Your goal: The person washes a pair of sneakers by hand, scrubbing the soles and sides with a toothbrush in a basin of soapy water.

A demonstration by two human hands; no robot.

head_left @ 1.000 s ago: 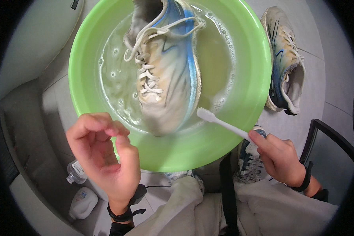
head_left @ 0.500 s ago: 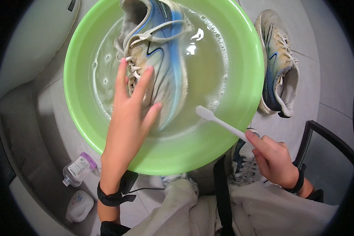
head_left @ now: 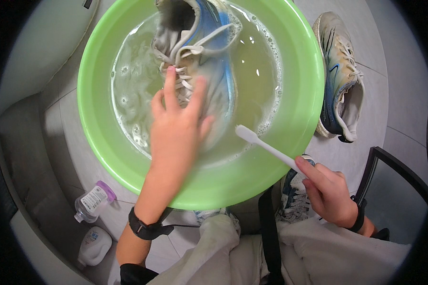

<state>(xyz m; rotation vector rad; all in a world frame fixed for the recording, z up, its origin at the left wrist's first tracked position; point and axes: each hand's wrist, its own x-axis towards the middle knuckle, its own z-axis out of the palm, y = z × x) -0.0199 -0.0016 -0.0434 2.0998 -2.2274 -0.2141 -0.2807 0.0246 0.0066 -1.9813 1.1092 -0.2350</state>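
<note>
A white and blue sneaker [head_left: 217, 90] with pale laces lies partly under cloudy water in a green basin [head_left: 96, 118]. My left hand [head_left: 176, 133] rests on its laces and upper with the fingers spread, not wrapped round it. My right hand [head_left: 329, 192] is closed round the handle of a white toothbrush [head_left: 264, 143]. The brush head hangs over the near right part of the basin, apart from the sneaker. The sneaker's toe end is blurred and partly hidden by the water and my hand.
A matching sneaker [head_left: 338, 78] lies on the tiled floor right of the basin. At the lower left are a clear bottle with a purple base [head_left: 94, 202] and a white bottle [head_left: 95, 246]. A dark-framed panel [head_left: 399, 190] stands at the right.
My left hand and the sneaker under it have shifted right, with the sneaker sitting deeper in the water. The water on the left ripples. My right hand and the toothbrush have hardly moved.
</note>
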